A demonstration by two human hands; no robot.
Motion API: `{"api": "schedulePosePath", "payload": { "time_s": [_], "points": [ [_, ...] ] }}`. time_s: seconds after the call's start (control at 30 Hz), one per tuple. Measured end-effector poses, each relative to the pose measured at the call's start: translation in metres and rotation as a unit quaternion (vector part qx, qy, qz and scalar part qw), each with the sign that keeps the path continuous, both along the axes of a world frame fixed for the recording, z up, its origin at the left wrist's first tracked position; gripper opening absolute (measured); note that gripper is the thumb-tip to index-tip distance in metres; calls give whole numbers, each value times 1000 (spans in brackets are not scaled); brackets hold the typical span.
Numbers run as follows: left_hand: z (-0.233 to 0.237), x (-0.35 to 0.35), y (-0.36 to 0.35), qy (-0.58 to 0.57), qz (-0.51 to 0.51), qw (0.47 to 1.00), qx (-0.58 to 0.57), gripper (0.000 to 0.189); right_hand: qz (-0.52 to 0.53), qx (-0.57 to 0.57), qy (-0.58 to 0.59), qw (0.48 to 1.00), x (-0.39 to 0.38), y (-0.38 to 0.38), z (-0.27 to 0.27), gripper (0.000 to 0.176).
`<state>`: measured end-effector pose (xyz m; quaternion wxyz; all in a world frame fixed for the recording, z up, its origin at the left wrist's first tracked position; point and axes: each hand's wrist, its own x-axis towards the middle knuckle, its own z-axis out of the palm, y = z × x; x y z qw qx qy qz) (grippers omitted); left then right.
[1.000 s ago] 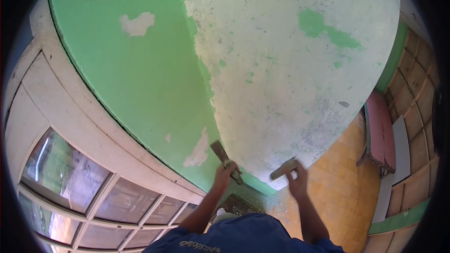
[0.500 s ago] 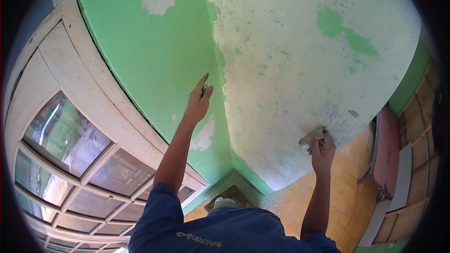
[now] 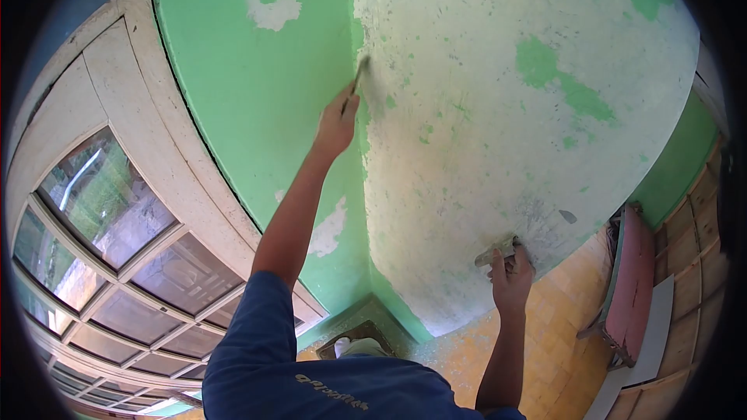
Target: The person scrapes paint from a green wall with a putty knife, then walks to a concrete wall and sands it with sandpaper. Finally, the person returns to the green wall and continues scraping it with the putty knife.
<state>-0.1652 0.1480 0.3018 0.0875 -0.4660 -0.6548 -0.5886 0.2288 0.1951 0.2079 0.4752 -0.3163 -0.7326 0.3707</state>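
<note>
My left hand is raised to the corner of the walls, closed around the handle of a thin scraper. The scraper's blade, slightly blurred, lies at the ragged edge between the green paint and the bare whitish wall; whether it touches cannot be made out. Lower on the right, my right hand grips a wide, plaster-smeared putty knife close to the whitish wall. My fingers partly hide its handle. Green patches of paint remain on the whitish surface.
To the left stands a white-framed door with glass panes. Paint flakes dot the yellow tiled floor. A pink bench-like piece and wooden framing are at the right. A dark mat lies near my feet.
My left hand has moved up along the corner, and the scraper's blade now shows broader against the wall edge. The view has shifted slightly; my right hand still holds the putty knife low.
</note>
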Motion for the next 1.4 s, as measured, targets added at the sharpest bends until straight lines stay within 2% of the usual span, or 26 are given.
{"api": "schedulePosePath", "payload": {
  "time_s": [0.1,0.17,0.27,0.37,0.43,0.57,0.63,0.8,0.9,1.03,1.1,1.17,1.2,1.27,1.4],
  "points": [
    [34,-3,-4,-12,-7,1000,-4,40,10,-12,4,1000,1,3,-4,26],
    [30,-8,-16,-13,14,1000,-13,40,-7,8,-7,1000,0,3,-6,23],
    [17,-7,-26,54,38,997,-37,41,4,15,9,1000,0,0,-1,25],
    [28,3,-20,66,28,997,-14,41,11,5,-1,1000,0,-1,1,27],
    [54,23,-16,-4,10,998,-69,41,12,-5,1,1000,1,-1,1,27],
    [38,9,-37,44,0,999,-31,42,19,-16,3,1000,0,0,-4,26],
    [32,21,-49,1,-13,999,-39,42,22,-18,3,1000,3,-3,-2,25],
    [58,10,-23,13,-31,999,-35,43,9,-13,7,1000,4,-7,-3,20],
    [46,-2,-42,4,-31,999,-43,43,-7,-8,31,999,8,-16,-22,21],
    [28,-12,-48,3,-43,999,-17,43,-15,-49,-32,998,15,-39,-59,19],
    [45,-6,-36,28,-59,998,9,44,-9,-94,-17,995,12,-58,-74,18],
    [74,12,-42,-94,-104,980,-141,43,-6,-111,-18,994,14,-71,-85,17],
    [70,2,-41,-98,-105,980,-140,43,-11,-126,-18,992,14,-75,-91,16],
    [44,-25,-42,85,9,996,-32,42,-18,-149,-17,989,15,-86,-97,15],
    [20,-19,-58,96,-29,995,-6,41,-30,-155,-19,987,18,-104,-97,14]
  ]
}}
